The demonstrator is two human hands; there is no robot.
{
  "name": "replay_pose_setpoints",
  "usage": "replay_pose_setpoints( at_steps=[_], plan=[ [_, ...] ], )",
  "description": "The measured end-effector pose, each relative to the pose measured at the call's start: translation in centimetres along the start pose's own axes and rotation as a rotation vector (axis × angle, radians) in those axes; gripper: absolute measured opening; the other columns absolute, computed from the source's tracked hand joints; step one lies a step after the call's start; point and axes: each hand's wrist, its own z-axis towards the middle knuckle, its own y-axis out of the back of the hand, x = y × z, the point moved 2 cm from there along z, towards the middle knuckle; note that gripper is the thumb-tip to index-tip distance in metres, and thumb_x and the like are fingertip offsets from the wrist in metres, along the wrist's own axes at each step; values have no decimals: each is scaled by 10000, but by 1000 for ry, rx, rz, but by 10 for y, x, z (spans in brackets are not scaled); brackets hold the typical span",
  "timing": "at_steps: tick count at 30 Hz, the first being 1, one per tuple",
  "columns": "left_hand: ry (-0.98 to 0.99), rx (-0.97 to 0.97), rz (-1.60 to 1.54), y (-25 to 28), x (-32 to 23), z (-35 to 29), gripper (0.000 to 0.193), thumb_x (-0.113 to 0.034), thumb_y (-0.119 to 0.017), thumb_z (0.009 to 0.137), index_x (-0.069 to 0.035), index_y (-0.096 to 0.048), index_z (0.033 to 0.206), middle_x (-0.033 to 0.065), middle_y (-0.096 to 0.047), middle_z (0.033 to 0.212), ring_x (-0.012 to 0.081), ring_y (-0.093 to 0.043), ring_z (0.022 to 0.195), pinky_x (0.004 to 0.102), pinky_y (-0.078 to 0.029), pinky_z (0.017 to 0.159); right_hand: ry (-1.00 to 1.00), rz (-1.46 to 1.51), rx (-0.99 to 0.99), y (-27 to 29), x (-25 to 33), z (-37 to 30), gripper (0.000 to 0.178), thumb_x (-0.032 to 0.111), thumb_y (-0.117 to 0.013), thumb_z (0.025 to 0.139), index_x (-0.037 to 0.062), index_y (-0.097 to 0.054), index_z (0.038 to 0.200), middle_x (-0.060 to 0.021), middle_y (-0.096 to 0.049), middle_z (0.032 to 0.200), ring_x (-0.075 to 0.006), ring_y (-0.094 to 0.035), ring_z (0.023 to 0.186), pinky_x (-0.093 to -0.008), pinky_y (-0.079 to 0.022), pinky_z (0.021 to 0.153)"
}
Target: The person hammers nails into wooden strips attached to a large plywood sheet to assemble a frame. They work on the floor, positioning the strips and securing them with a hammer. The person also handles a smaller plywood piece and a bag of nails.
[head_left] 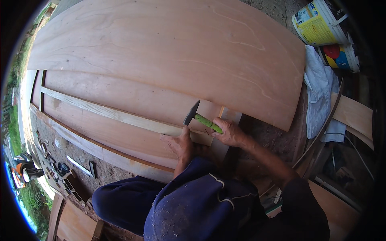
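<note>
My right hand (229, 133) is wrapped round the green handle of a hammer (207, 122). Its dark metal head is raised just above a pale wooden strip (108, 110). My left hand (181, 144) rests at the strip's near edge, thumb and finger apart, with some fingers hidden beneath. A thin dark piece like a nail (207, 131) shows near the strip's right end, between my hands. The strip lies over a plywood panel (132, 130) framed along its near side by a wooden rail (90, 138).
A large plywood sheet (161, 44) covers the far side. Paint buckets (319, 24) and a white sack (317, 92) stand at the right, beside curved wood offcuts (354, 114). Wood scraps (74, 186) lie on the ground at the left. My knee (124, 199) is close to the rail.
</note>
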Motion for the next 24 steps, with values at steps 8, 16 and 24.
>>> replay_pose_setpoints(
  at_steps=[8, 16, 24],
  plan=[
    [-826, 332, 952, 49, -57, 8, 1034, -164, -816, 712, -74, -228, 1558, 222, -413, 1422, 386, -275, 1433, 555, -189, 1182, 195, -148, -167, 17, -14, -84, 198, 126, -679, 860, 44, -544, 978, -157, -619, 846, -361, -671, 739, -434, -543, 597],
    [-1176, 674, 965, 40, -32, 47, 498, -185, -773, 738, -116, -617, 1206, 86, -623, 1224, 273, -552, 1221, 477, -358, 1086, 316, -287, 72, 19, -30, -113, 227, 267, -660, 922, 75, -539, 918, -128, -659, 782, -335, -690, 708, -431, -555, 561],
    [-1297, 668, 1037, 36, -29, 49, 419, -180, -746, 741, -81, -616, 1127, 96, -647, 1097, 285, -604, 1094, 443, -423, 949, 252, -412, 40, 10, -30, -99, 310, 322, -653, 933, 83, -493, 819, -154, -627, 653, -346, -675, 607, -466, -527, 481]
  ],
)
